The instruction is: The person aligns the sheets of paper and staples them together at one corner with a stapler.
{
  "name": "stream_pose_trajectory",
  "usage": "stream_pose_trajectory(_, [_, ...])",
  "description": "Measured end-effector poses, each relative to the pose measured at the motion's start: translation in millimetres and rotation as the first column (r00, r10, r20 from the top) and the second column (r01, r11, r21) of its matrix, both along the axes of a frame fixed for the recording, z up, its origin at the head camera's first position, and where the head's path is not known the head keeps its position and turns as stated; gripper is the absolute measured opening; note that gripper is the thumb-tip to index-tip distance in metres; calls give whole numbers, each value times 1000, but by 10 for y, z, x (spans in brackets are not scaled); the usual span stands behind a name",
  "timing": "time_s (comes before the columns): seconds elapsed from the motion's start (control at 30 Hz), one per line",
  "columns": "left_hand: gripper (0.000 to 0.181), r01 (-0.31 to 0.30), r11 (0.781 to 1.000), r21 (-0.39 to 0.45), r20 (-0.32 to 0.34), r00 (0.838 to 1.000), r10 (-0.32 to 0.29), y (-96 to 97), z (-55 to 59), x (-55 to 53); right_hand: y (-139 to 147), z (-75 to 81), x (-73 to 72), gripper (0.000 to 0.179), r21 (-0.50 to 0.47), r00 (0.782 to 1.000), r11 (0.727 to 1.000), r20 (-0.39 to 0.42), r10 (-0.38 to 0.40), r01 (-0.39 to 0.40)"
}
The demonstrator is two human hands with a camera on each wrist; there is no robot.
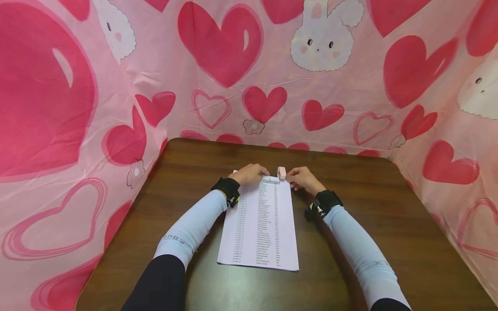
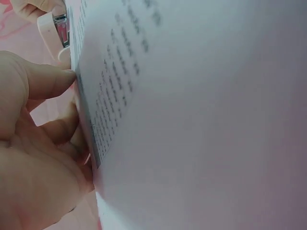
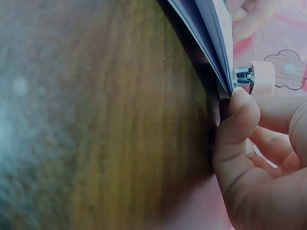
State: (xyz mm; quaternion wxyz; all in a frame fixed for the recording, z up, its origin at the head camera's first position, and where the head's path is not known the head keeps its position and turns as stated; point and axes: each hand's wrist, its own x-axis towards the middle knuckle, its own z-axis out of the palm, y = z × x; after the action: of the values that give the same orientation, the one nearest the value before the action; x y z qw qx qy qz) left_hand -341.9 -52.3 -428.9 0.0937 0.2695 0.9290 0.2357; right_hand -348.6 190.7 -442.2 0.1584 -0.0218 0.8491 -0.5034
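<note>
A stack of printed papers (image 1: 268, 224) lies on the table, its sheets slightly fanned along the edge in the right wrist view. My left hand (image 1: 250, 173) is at the top edge, its thumb (image 2: 53, 82) against the paper and its fingers curled along that edge. With thumb and fingers, my right hand (image 1: 305, 179) pinches the top right corner of the papers. A small pale pink stapler (image 1: 282, 172) stands at the top edge between the hands, nearer the right one. Its metal part (image 3: 243, 75) shows beside the corner in the right wrist view.
The brown wooden table (image 1: 369, 224) extends around the papers on every side. A pink cloth (image 1: 280, 112) printed with hearts and rabbits hangs behind the table and along both sides.
</note>
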Motion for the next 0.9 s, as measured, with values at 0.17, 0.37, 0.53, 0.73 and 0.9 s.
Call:
stream_pose_trajectory(0.17, [34,-20,999,-36,-75,997,17,48,171,20,107,124,-21,31,97,998,994,13,53,-54])
stream_pose_trajectory(0.37, [32,9,1000,6,-127,992,-9,235,645,-26,210,545,-118,32,278,973,938,-45,227,-206])
stream_pose_trajectory(0.53, [30,-10,993,-116,-13,1000,9,430,862,-127,55,785,-222,39,337,947,889,24,322,-311])
stream_pose_trajectory(0.73, [32,-105,974,-202,229,962,151,607,631,-222,-98,695,-307,60,422,922,822,116,370,-383])
stream_pose_trajectory(0.9, [32,-105,979,-176,199,970,140,673,471,-202,-77,613,-302,58,437,916,806,159,368,-400])
